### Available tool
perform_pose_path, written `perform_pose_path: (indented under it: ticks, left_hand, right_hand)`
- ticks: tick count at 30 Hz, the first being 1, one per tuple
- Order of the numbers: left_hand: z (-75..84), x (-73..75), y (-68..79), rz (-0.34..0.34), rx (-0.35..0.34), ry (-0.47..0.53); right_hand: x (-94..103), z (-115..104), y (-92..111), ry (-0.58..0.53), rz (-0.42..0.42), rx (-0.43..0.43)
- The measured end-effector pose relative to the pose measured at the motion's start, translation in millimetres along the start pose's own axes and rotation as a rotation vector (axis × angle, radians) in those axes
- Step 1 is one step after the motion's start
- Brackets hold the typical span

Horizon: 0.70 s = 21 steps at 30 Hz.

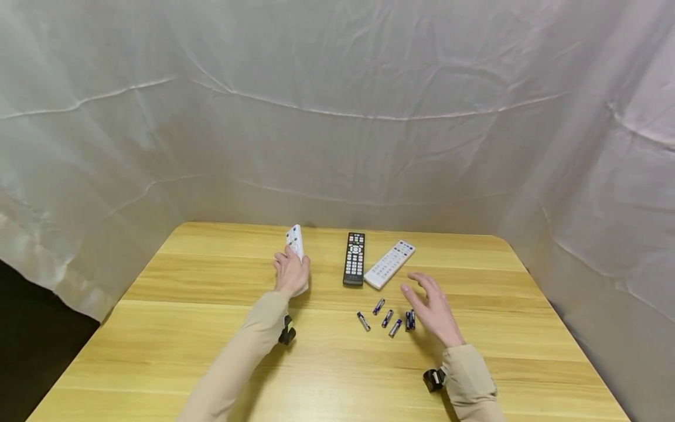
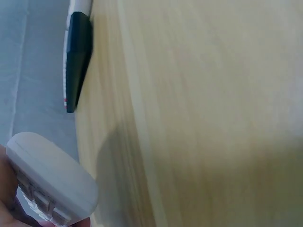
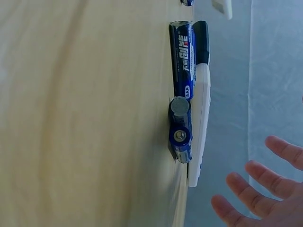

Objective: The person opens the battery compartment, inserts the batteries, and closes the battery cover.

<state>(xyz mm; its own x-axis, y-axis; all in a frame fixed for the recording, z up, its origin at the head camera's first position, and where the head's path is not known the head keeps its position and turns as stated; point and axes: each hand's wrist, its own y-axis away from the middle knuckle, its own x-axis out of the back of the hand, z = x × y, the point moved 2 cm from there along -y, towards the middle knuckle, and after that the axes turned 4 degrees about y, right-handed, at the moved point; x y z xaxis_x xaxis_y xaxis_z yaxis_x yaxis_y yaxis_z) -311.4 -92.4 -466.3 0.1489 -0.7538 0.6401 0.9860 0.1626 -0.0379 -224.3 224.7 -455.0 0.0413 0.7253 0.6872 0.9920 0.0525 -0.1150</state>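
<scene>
My left hand grips a white remote control by its near end, toward the back left of the table. In the left wrist view, this remote is tilted, its buttons facing left and its shadow on the wood. My right hand holds nothing, fingers spread, just right of several blue AAA batteries. In the right wrist view, one battery shows its printed side and others appear end-on. A black remote and a second white remote lie side by side behind the batteries.
The wooden table has its back edge close behind the remotes. Pale curtain hangs around the back and sides. A small black camera sits on the left wrist, another camera on the right.
</scene>
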Motion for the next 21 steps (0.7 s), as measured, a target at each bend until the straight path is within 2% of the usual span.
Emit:
perform_pose_path:
  ticks: [7, 17, 21]
  left_hand:
    - [0.0, 9.8, 9.5, 0.020, -0.007, 0.062]
    - [4.1, 20.2, 23.8, -0.024, -0.052, 0.102]
    - [4.5, 23.7, 30.5, -0.066, -0.036, 0.154]
  right_hand:
    - [-1.1, 0.0, -0.4, 0.001, 0.000, 0.008]
    - [-1.6, -0.4, 0.3, 0.012, -0.004, 0.009]
    - [-1.8, -1.0, 0.4, 0.013, -0.010, 0.006]
